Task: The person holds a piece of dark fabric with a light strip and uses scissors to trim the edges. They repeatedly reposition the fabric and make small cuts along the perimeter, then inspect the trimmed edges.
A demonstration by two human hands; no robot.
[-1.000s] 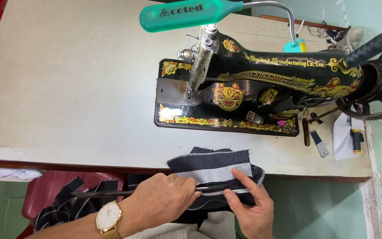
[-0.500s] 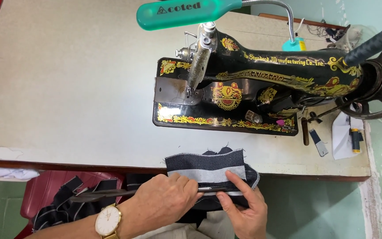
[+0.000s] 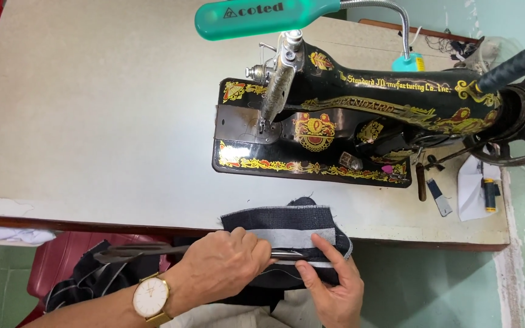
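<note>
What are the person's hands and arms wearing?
Both hands are bare, with no gloves or rings that I can see. The left hand has a wristwatch with a round white face, gold case and gold band. The right hand shows nothing worn. No sleeves show on either arm.

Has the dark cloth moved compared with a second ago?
Yes. The dark cloth has slid left along the table edge, toward the person, relative to the sewing machine.

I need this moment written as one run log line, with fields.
left hand: holds scissors | right hand: pinches dark fabric | fabric: at table edge | sewing machine: untouched
</note>
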